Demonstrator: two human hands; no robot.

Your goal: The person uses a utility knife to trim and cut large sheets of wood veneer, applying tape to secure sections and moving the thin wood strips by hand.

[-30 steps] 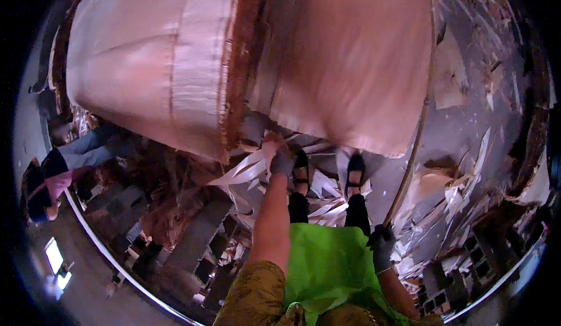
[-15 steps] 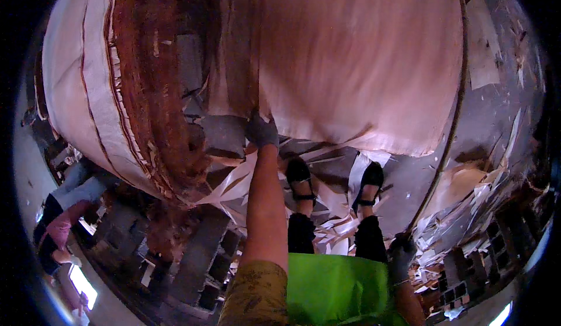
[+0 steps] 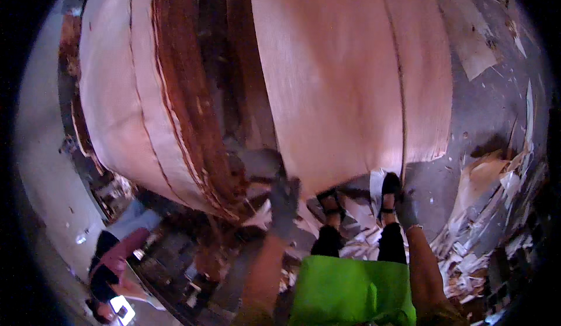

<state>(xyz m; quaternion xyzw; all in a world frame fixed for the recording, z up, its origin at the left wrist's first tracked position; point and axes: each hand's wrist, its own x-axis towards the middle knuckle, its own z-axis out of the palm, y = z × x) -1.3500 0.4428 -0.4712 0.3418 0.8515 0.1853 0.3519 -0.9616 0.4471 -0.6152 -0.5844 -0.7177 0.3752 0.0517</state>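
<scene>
A wide, pale wood veneer sheet (image 3: pixel 339 92) lies in front of me, its near edge just beyond my feet. My left hand (image 3: pixel 284 203), in a grey glove, is beside the sheet's near left corner. Motion smears its fingers, so I cannot tell whether they touch the sheet. Low by my right foot, my gloved right hand (image 3: pixel 408 211) is closed round the near end of a long thin stick (image 3: pixel 401 92). That stick stretches away from me over the right part of the sheet.
To the left stands a large stack of veneer (image 3: pixel 111 104) with ragged brown edges. Torn veneer scraps (image 3: pixel 467 261) litter the floor around my black shoes (image 3: pixel 390 188) and to the right. A loose veneer piece (image 3: pixel 470 39) lies far right. Another person (image 3: pixel 111 261) is at the lower left.
The stick has swung left, from beside the sheet's right edge to over the sheet. My right hand has moved forward with it. My left hand has come back and right, away from its earlier grip.
</scene>
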